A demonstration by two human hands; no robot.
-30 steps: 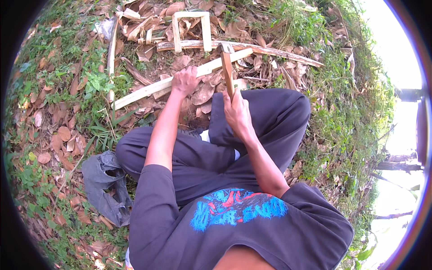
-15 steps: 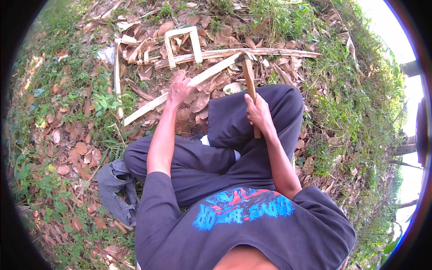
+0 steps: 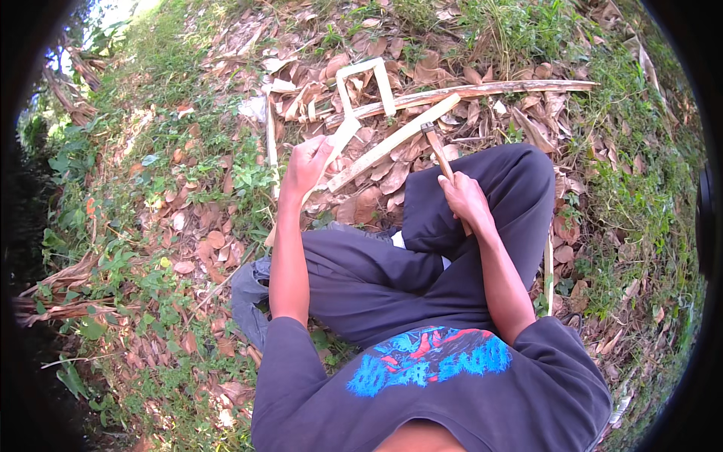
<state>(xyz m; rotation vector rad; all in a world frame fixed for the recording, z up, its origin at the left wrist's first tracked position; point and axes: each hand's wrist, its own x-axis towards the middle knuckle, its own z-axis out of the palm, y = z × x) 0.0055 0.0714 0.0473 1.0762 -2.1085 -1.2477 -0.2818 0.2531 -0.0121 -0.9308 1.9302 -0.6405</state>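
Observation:
My left hand (image 3: 307,164) is closed around a pale wooden strip (image 3: 344,136), raised a little above the leaves; its lower end shows beyond my wrist. Beside it, a second pale strip (image 3: 392,145) lies slanted over the dry leaves. My right hand (image 3: 465,197) grips the brown wooden handle of a hammer (image 3: 439,153). The hammer's small dark head is close to the second strip, and I cannot tell whether they touch. Past my left hand stands a three-sided frame (image 3: 367,69) of pale wood.
A long split piece of wood (image 3: 482,89) lies behind the strips. Another thin strip (image 3: 272,143) is on the left, near a clear plastic bag (image 3: 253,108). Grey cloth (image 3: 249,300) lies by my left knee, and one more strip (image 3: 549,275) beside my right leg.
The single long strip under my left hand now shows as two separate pieces. My left hand has lifted one of them, and the hammer head has come down nearer to me. The view has shifted left.

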